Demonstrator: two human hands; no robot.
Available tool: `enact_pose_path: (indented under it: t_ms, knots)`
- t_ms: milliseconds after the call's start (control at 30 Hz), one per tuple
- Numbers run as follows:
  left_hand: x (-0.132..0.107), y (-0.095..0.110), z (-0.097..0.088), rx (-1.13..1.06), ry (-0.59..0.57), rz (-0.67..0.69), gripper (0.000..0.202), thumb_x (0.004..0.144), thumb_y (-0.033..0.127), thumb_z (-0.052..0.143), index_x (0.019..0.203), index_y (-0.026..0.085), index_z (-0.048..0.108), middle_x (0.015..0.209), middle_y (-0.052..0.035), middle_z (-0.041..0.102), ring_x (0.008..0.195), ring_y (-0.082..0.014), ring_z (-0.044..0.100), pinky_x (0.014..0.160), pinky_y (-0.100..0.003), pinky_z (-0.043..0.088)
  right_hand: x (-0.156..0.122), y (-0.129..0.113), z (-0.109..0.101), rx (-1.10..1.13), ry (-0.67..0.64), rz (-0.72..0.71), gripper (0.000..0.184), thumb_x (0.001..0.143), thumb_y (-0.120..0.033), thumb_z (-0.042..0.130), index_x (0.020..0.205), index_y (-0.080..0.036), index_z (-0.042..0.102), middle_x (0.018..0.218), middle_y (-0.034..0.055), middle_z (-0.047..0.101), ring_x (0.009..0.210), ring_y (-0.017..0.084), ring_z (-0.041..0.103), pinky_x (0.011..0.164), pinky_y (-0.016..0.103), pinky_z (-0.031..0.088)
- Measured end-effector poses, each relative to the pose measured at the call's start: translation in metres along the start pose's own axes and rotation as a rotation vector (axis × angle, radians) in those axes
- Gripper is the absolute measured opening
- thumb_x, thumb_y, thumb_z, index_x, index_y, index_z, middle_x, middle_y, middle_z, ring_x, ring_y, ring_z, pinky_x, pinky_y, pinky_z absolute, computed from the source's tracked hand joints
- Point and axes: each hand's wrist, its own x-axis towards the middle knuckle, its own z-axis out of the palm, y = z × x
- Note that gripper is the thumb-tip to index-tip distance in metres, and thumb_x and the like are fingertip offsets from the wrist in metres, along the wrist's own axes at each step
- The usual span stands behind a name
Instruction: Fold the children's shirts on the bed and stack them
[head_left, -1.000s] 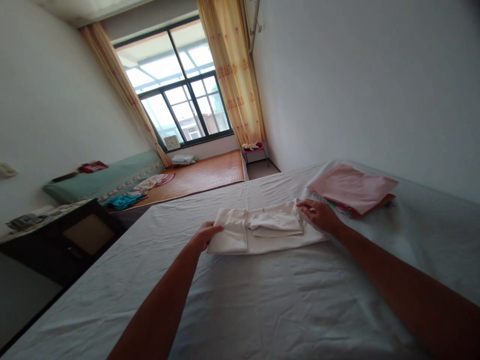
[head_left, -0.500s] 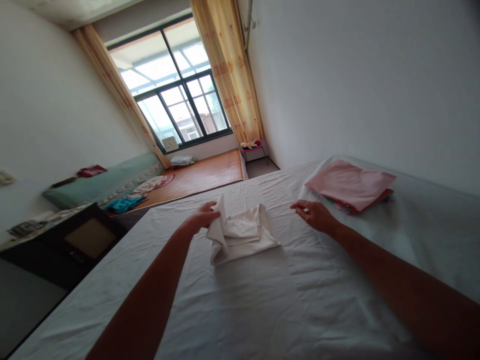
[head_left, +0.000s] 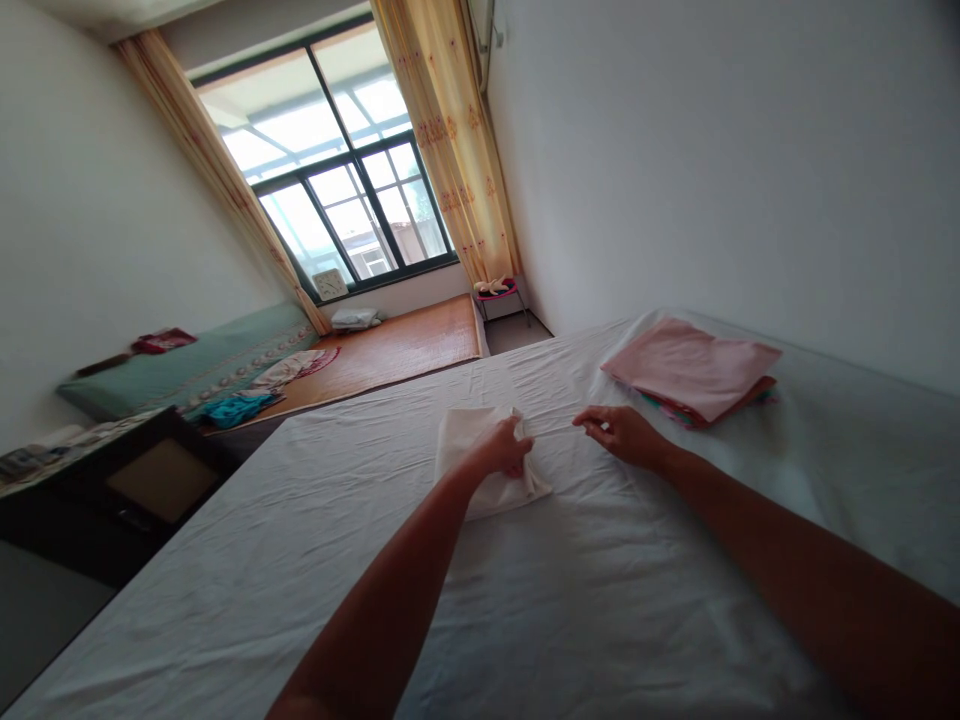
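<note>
A cream-white garment (head_left: 459, 440), folded into a small packet, lies on the white bed sheet (head_left: 330, 520) in front of me. My left hand (head_left: 506, 447) is at its right side, fingers closed on the edge of the folded-over layer. Part of the garment is hidden beneath that hand and forearm. My right hand (head_left: 619, 433) hovers just right of the garment, apart from it, its fingers loosely bent and nothing visible in them. Beyond it, to the right, lies a stack of folded cloth with a pink piece (head_left: 694, 365) on top.
A dark cabinet (head_left: 112, 500) stands to the left of the bed. Farther back is a low platform with a brown mat (head_left: 405, 335), bearing a teal cloth (head_left: 240, 408) and other fabrics. A small stool (head_left: 496, 290) stands by the curtain, and a wall runs along the right.
My left hand has moved right, carrying the garment's left flap over onto the rest, so the packet is now narrower and smooth on top. My right hand has barely moved.
</note>
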Motion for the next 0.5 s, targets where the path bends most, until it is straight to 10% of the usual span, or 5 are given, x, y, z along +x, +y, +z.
enact_pose_path:
  t_ms: [133,267,500]
  knots:
    - [-0.011,-0.022,-0.04,-0.025,0.254,0.109,0.038,0.091,0.034,0.041,0.12,0.016,0.057,0.085,-0.0071,0.069,0.064,-0.0159,0.066,0.061,-0.027,0.053,-0.001,0.001,0.0,0.006,-0.027,0.02,0.027,0.083,-0.028,0.047,0.096,-0.021,0.069,0.082,0.0014,0.072,0.061,0.014,0.063,0.061,0.023,0.049]
    - [-0.031,-0.061,-0.081,0.215,0.508,0.244,0.035,0.092,0.027,0.038,0.114,0.019,0.063,0.11,-0.0073,0.068,0.104,-0.0198,0.061,0.096,-0.035,0.046,-0.001,0.003,0.003,0.053,-0.018,0.07,0.026,0.085,-0.031,0.047,0.097,-0.021,0.068,0.087,0.0025,0.073,0.067,0.016,0.067,0.064,0.026,0.052]
    - [-0.037,-0.119,-0.064,0.433,0.133,0.342,0.049,0.094,0.046,0.035,0.134,0.022,0.05,0.145,-0.0061,0.043,0.138,-0.0243,0.029,0.114,-0.045,0.021,-0.006,-0.002,0.022,-0.031,0.07,0.081,0.026,0.088,-0.034,0.045,0.098,-0.023,0.066,0.095,0.0038,0.072,0.079,0.019,0.069,0.071,0.03,0.054]
